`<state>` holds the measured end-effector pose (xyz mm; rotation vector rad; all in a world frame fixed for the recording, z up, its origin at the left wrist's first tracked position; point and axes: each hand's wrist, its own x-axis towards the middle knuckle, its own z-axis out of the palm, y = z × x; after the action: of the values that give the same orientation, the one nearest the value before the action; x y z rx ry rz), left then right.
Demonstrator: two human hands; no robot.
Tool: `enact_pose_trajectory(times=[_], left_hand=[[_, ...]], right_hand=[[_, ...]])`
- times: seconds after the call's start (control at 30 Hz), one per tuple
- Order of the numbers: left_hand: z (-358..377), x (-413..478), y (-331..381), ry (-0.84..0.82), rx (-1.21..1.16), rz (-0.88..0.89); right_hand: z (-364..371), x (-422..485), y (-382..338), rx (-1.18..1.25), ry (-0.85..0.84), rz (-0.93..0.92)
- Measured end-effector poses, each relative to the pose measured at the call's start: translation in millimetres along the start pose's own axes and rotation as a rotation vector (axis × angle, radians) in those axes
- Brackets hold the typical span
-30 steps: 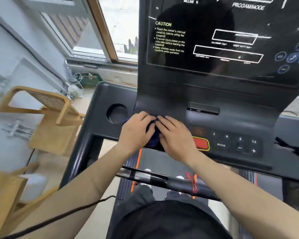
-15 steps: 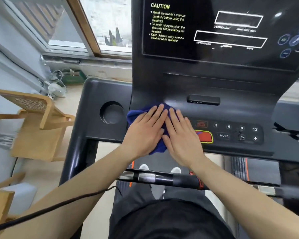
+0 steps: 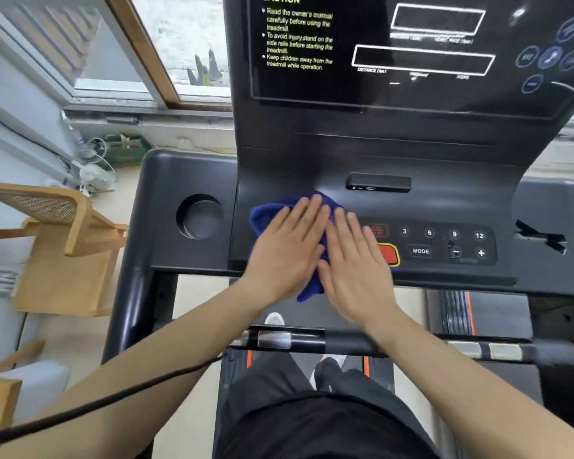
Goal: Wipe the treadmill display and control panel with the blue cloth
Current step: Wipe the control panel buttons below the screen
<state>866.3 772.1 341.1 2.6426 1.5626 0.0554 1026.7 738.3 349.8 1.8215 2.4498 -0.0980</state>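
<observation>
Blue cloth (image 3: 268,216) lies pinned flat on the control panel (image 3: 444,207), both hands spread on top of it. Left hand (image 3: 287,251) and right hand (image 3: 355,260) show an open, flat grip, fingers straight, pressing rather than clutching. I'd say the job is young: only the panel's left part is under the cloth. Buttons (image 3: 444,243) just right of the grip and the display (image 3: 411,51) well above it look unwiped. Clear run rightward; the cup holder (image 3: 199,217) sits left, and the panel's near edge is under the palms, with cloth hanging over.
</observation>
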Motion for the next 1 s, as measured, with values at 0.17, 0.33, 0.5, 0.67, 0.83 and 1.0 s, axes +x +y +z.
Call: enact_pose_trajectory(times=[0.17,0.33,0.5,0.67,0.83,1.0], left_hand=[[4.0,-12.2,22.2,-0.062,-0.028,0.033],[-3.3,-30.4,-34.7,-0.005,0.028,-0.142],[-4.3,4.6,-30.4,-0.001,0.014,-0.229],[-1.7,35.2,35.0,-0.037,-0.021,-0.021],[-2.4,-2.5,18.6,-0.095,-0.007,-0.066],[-7.5,-5.2,24.6,-0.117,-0.009,-0.114]], right_hand=[[-2.4,-23.6,18.2,-0.025,-0.013,-0.117],[-9.7,36.7,-14.3,0.024,0.009,-0.330],[-17.9,59.1,-0.1,0.026,-0.015,-0.229],[-3.8,-0.2,44.0,0.056,0.016,-0.001],[-4.4,-4.4,15.2,0.051,0.009,-0.112],[-9.9,-3.7,19.1,0.061,0.034,-0.148]])
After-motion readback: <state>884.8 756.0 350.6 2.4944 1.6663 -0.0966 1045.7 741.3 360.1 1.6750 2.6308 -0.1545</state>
